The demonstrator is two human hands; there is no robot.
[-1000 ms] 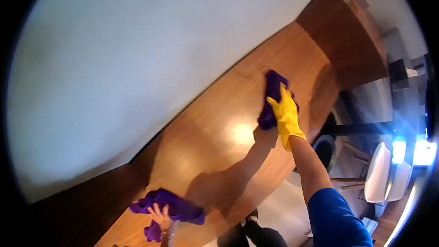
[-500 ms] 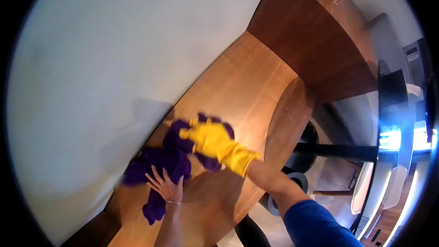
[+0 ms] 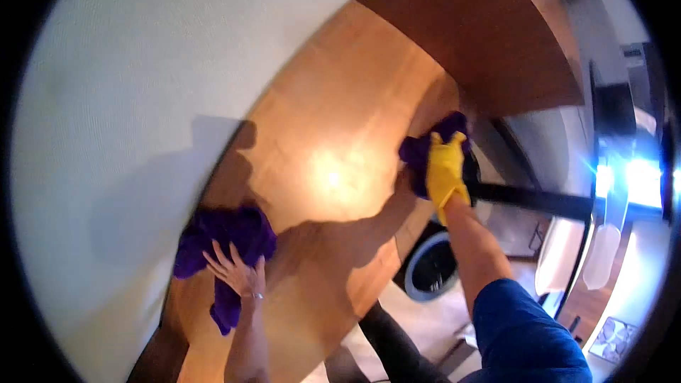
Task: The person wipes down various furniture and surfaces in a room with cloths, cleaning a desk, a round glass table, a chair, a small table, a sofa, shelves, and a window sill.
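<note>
A crumpled purple cloth (image 3: 245,225) lies on the wooden surface (image 3: 319,120) by the wall. My bare left hand (image 3: 240,274), with a bracelet at the wrist, rests on it, fingers spread. My right hand (image 3: 447,167) wears a yellow glove. Under its gloved fingers is a second purple cloth (image 3: 418,150), bunched at the right edge of the wood. The glove's fingers look bent into this cloth, and its folds spread out on either side.
A pale wall (image 3: 142,85) borders the wood on the left. A dark brown upright panel (image 3: 475,35) closes off the far end. Below the right edge, a round black-and-grey object (image 3: 431,267) stands near the floor. A bright light (image 3: 642,179) glares at far right.
My right hand has swept the second cloth from beside the left one across the wood to its right edge. My left hand stays spread on its cloth.
</note>
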